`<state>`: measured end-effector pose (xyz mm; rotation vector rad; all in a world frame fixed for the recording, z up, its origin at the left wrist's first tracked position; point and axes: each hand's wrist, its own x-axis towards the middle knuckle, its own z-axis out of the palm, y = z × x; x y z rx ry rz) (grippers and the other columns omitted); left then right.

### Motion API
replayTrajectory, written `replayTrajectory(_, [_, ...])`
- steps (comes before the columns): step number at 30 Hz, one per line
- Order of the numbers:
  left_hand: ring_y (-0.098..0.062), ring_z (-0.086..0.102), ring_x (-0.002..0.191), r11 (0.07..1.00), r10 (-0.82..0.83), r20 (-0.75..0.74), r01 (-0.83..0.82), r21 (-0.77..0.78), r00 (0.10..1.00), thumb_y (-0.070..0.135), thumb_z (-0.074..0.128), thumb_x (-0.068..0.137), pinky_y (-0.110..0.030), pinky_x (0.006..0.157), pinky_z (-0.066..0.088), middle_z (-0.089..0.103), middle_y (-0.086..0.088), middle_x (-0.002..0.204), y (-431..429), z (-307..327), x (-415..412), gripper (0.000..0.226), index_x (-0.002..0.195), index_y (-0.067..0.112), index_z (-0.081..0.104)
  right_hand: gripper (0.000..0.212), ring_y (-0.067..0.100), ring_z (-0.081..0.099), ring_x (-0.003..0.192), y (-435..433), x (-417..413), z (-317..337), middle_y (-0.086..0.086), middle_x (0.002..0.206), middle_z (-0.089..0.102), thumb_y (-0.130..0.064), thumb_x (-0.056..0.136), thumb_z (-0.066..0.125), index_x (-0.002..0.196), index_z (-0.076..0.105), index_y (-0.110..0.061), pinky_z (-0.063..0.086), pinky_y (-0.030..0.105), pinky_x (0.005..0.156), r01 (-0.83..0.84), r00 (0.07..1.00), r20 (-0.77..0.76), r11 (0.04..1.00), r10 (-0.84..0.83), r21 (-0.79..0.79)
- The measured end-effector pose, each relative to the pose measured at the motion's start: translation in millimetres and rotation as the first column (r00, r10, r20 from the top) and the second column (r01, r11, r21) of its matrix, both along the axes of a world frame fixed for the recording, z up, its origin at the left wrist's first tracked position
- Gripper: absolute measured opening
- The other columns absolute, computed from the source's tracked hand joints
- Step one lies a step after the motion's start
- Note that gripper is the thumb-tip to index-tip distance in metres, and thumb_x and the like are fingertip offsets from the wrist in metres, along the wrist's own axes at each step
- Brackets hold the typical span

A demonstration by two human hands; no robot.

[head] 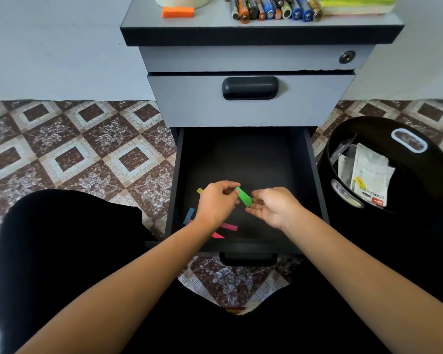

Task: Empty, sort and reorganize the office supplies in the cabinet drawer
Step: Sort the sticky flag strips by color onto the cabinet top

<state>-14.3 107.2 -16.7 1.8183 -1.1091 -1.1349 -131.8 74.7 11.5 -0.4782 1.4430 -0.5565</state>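
Observation:
The bottom drawer [310, 175] of the grey cabinet stands pulled out, its dark floor mostly bare. My left hand [216, 203] pinches one end of a green sticky flag strip [244, 197] over the drawer's front half. My right hand [273, 206] lies palm up beside it, fingers relaxed, with the strip's lower end touching its fingertips. Loose flags lie on the drawer floor: a yellow one [199, 190], a blue one [189, 215] and pink ones [229, 226] partly under my left wrist.
On the cabinet top [261, 24] sit an orange flag pad [178, 12], several batteries [271, 8] and a stack of sticky notes [356, 3]. A black bin [384, 164] with packaging stands on the right. My knees flank the drawer on the tiled floor.

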Motion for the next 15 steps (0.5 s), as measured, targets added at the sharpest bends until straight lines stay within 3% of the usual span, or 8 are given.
replayTrajectory(5, [-0.014, 0.067, 0.082, 0.996, 0.085, -0.125, -0.080, 0.039, 0.989, 0.010, 0.055, 0.093, -0.028, 0.078, 0.058, 0.067, -0.002, 0.086, -2, -1, 1, 0.020, 0.111, 0.010, 0.064, 0.031, 0.029, 0.060, 0.096, 3, 1, -3, 0.019, 0.112, 0.057, -0.001, 0.096, 0.047, 0.126, 0.050, 0.001, 0.050, 0.040, 0.085, -0.058, 0.998, 0.020, 0.997, 0.059, -0.047])
replayTrajectory(7, [-0.012, 0.067, 0.078, 0.986, 0.159, -0.250, -0.140, 0.093, 0.955, 0.008, 0.055, 0.093, -0.026, 0.075, 0.057, 0.066, -0.005, 0.087, -2, 0, 2, 0.018, 0.110, 0.007, 0.063, 0.036, 0.025, 0.060, 0.103, 5, 0, -8, 0.011, 0.119, 0.059, -0.011, 0.094, 0.054, 0.130, 0.053, -0.009, 0.052, 0.034, 0.084, -0.268, 0.956, -0.179, 0.942, 0.233, -0.204])
replayTrajectory(8, [-0.012, 0.067, 0.078, 0.979, 0.193, -0.300, -0.164, 0.118, 0.934, 0.007, 0.054, 0.093, -0.025, 0.074, 0.057, 0.066, -0.007, 0.088, -3, 0, 3, 0.018, 0.109, 0.007, 0.063, 0.038, 0.022, 0.059, 0.105, 6, -2, -10, 0.007, 0.120, 0.060, -0.016, 0.093, 0.057, 0.130, 0.054, -0.013, 0.051, 0.031, 0.085, -0.441, 0.870, -0.375, 0.846, 0.321, -0.300])
replayTrajectory(10, [-0.013, 0.068, 0.077, 0.971, 0.230, -0.358, -0.192, 0.140, 0.905, 0.005, 0.054, 0.093, -0.024, 0.074, 0.058, 0.067, -0.011, 0.092, -4, 2, 5, 0.016, 0.107, 0.006, 0.062, 0.039, 0.017, 0.059, 0.106, 8, -4, -14, 0.002, 0.119, 0.061, -0.022, 0.090, 0.062, 0.128, 0.057, -0.015, 0.045, 0.022, 0.085, -0.698, 0.655, -0.689, 0.596, 0.310, -0.396])
replayTrajectory(13, [-0.015, 0.068, 0.078, 0.970, 0.238, -0.384, -0.200, 0.138, 0.892, 0.005, 0.054, 0.093, -0.025, 0.075, 0.058, 0.067, -0.014, 0.094, -5, 4, 6, 0.015, 0.105, 0.007, 0.062, 0.032, 0.020, 0.059, 0.098, 12, -5, -16, 0.007, 0.110, 0.062, -0.021, 0.089, 0.063, 0.120, 0.063, -0.012, 0.045, 0.024, 0.081, -0.840, 0.501, -0.839, 0.353, 0.212, -0.412])
replayTrajectory(15, [-0.013, 0.068, 0.076, 0.971, 0.235, -0.388, -0.195, 0.141, 0.891, 0.005, 0.055, 0.093, -0.023, 0.072, 0.058, 0.067, -0.014, 0.093, -4, 5, 7, 0.013, 0.102, 0.009, 0.063, 0.029, 0.021, 0.060, 0.095, 13, -6, -18, 0.008, 0.106, 0.062, -0.021, 0.090, 0.061, 0.117, 0.064, -0.011, 0.048, 0.027, 0.080, -0.877, 0.445, -0.877, 0.284, 0.180, -0.387])
